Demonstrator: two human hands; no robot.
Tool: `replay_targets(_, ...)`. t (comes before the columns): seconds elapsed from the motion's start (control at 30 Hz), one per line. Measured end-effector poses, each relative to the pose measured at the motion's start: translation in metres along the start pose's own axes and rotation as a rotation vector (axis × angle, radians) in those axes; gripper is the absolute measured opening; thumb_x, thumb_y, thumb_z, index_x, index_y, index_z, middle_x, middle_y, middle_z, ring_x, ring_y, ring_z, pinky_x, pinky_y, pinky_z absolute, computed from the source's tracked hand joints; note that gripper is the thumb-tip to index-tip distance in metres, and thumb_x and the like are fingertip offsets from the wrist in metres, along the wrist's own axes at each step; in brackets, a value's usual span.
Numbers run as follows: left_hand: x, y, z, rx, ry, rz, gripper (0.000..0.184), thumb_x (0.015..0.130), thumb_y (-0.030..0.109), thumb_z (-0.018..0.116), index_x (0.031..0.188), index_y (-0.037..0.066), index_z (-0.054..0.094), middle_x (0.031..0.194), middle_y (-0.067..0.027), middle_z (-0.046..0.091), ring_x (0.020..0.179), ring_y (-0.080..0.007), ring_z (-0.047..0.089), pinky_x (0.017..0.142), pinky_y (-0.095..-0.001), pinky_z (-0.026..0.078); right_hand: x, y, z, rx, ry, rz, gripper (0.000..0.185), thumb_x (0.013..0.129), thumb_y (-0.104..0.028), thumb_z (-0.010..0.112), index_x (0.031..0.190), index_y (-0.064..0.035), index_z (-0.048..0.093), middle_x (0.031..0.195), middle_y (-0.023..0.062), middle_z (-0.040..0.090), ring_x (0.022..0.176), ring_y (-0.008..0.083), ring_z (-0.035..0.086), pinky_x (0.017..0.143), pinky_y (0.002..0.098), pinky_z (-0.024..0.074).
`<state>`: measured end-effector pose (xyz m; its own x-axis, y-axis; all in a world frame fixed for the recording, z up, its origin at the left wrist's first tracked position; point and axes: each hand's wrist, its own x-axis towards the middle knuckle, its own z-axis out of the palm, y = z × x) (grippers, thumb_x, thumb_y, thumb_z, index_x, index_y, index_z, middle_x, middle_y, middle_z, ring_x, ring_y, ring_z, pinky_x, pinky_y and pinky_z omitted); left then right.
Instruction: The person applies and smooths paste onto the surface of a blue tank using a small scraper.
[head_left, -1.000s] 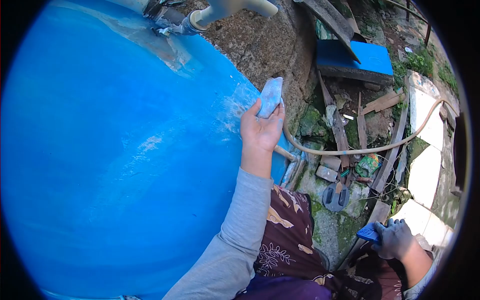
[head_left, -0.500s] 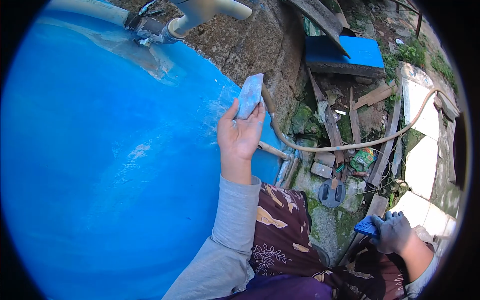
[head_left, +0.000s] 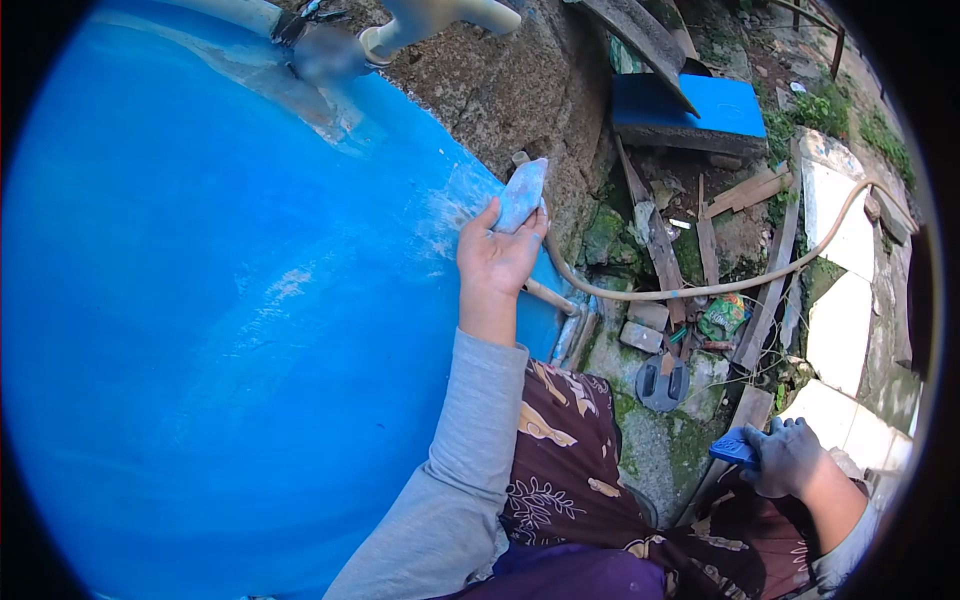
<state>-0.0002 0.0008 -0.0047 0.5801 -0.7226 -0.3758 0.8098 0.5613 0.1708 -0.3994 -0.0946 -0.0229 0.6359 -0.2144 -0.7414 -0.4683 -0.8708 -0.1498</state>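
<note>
My left hand [head_left: 500, 258] is raised palm-up over the edge of the blue-painted surface [head_left: 300, 400]. Its thumb and fingers grip a flat, pale blue-white piece [head_left: 522, 195], whose material I cannot make out. At the lower right, my right hand [head_left: 783, 460], its fingers grey-coated, is closed around a blue plastic object [head_left: 735, 448] with a patterned face. That hand rests near my brown patterned clothing [head_left: 565, 440]. Scuffed whitish patches mark the blue surface near my left hand.
A beige hose [head_left: 700, 293] curves from behind my left hand to the right. Pale pipes [head_left: 490, 14] run along the top. Wooden boards [head_left: 775, 290], bricks [head_left: 641, 337], a dark round lid [head_left: 662, 382] and a blue-topped slab [head_left: 690, 105] lie on the mossy ground.
My left hand has shifted slightly right and down in view with the pale piece, which is tilted more to the right. My right hand has barely moved.
</note>
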Motion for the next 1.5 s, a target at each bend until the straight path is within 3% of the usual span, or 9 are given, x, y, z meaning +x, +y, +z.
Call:
replay_targets(0.17, -0.001, -0.012, 0.012, 0.007, 0.150, 0.071, 0.036, 0.090, 0.012, 0.045, 0.120, -0.006, 0.037, 0.124, -0.0197, 0.042, 0.118, -0.0306, 0.039, 0.101, -0.0411, 0.031, 0.002, -0.001, 0.003, -0.004, -0.024, 0.010, 0.058, 0.073, -0.041, 0.060, 0.120, -0.0091, 0.048, 0.105, 0.0147, 0.058, 0.103, 0.0270, 0.052, 0.089, 0.0373, 0.0362)
replay_targets(0.27, -0.024, -0.002, 0.018, -0.040, -0.161, 0.104, 0.038, 0.091, 0.009, 0.042, 0.124, -0.007, 0.033, 0.129, -0.0211, 0.037, 0.123, -0.0309, 0.034, 0.102, -0.0457, 0.028, 0.000, 0.001, 0.002, -0.009, -0.011, 0.026, 0.058, 0.073, -0.041, 0.060, 0.119, -0.0093, 0.048, 0.105, 0.0146, 0.058, 0.103, 0.0267, 0.052, 0.089, 0.0371, 0.0364)
replay_targets(0.5, 0.001, -0.008, 0.006, -0.006, 0.114, 0.033, 0.037, 0.092, 0.011, 0.040, 0.123, -0.007, 0.034, 0.127, -0.0204, 0.039, 0.119, -0.0310, 0.036, 0.099, -0.0454, 0.029, -0.001, 0.001, 0.003, -0.014, 0.007, -0.011, 0.058, 0.072, -0.041, 0.060, 0.119, -0.0092, 0.049, 0.104, 0.0140, 0.059, 0.103, 0.0266, 0.052, 0.088, 0.0364, 0.0366)
replay_targets(0.67, -0.025, 0.000, 0.016, 0.000, -0.089, 0.084, 0.037, 0.091, 0.010, 0.042, 0.123, -0.006, 0.034, 0.128, -0.0197, 0.039, 0.123, -0.0300, 0.034, 0.102, -0.0455, 0.028, -0.005, 0.002, 0.000, 0.003, 0.023, -0.003, 0.060, 0.072, -0.041, 0.061, 0.120, -0.0081, 0.048, 0.105, 0.0149, 0.058, 0.102, 0.0268, 0.052, 0.089, 0.0365, 0.0363)
replay_targets(0.87, 0.002, -0.009, 0.005, 0.020, 0.146, 0.061, 0.039, 0.090, 0.010, 0.043, 0.125, -0.005, 0.033, 0.130, -0.0202, 0.037, 0.123, -0.0300, 0.034, 0.102, -0.0451, 0.028, -0.001, 0.003, 0.006, -0.008, 0.043, -0.033, 0.062, 0.071, -0.041, 0.062, 0.120, -0.0077, 0.048, 0.105, 0.0157, 0.057, 0.100, 0.0284, 0.052, 0.088, 0.0365, 0.0365)
replay_targets(1.07, -0.019, 0.002, 0.013, -0.017, -0.088, 0.037, 0.040, 0.090, 0.011, 0.043, 0.125, -0.006, 0.031, 0.129, -0.0199, 0.037, 0.121, -0.0306, 0.035, 0.099, -0.0450, 0.030, 0.001, 0.003, 0.002, 0.004, 0.034, -0.005, 0.063, 0.070, -0.040, 0.063, 0.120, -0.0056, 0.048, 0.103, 0.0163, 0.058, 0.099, 0.0274, 0.053, 0.087, 0.0367, 0.0370)
replay_targets(1.2, 0.001, 0.000, 0.001, 0.032, 0.146, 0.025, 0.041, 0.090, 0.009, 0.043, 0.126, -0.006, 0.031, 0.130, -0.0211, 0.036, 0.123, -0.0306, 0.034, 0.101, -0.0457, 0.029, 0.000, 0.002, 0.001, 0.038, 0.048, -0.031, 0.063, 0.070, -0.040, 0.063, 0.119, -0.0034, 0.048, 0.104, 0.0160, 0.058, 0.099, 0.0268, 0.053, 0.086, 0.0365, 0.0370)
replay_targets(1.4, -0.022, 0.003, 0.016, 0.014, -0.076, 0.069, 0.041, 0.090, 0.009, 0.043, 0.125, -0.007, 0.032, 0.130, -0.0214, 0.036, 0.124, -0.0306, 0.032, 0.103, -0.0456, 0.027, 0.001, 0.006, 0.001, 0.029, 0.029, 0.010, 0.063, 0.070, -0.039, 0.062, 0.120, -0.0036, 0.048, 0.105, 0.0161, 0.058, 0.100, 0.0270, 0.053, 0.087, 0.0365, 0.0367)
replay_targets(1.5, -0.010, 0.004, 0.007, 0.016, 0.012, -0.039, 0.041, 0.089, 0.008, 0.043, 0.126, -0.007, 0.031, 0.131, -0.0209, 0.035, 0.124, -0.0304, 0.032, 0.103, -0.0454, 0.027, 0.002, 0.004, 0.004, 0.028, 0.044, -0.003, 0.062, 0.070, -0.039, 0.062, 0.120, -0.0047, 0.048, 0.103, 0.0174, 0.058, 0.100, 0.0280, 0.053, 0.087, 0.0366, 0.0369)
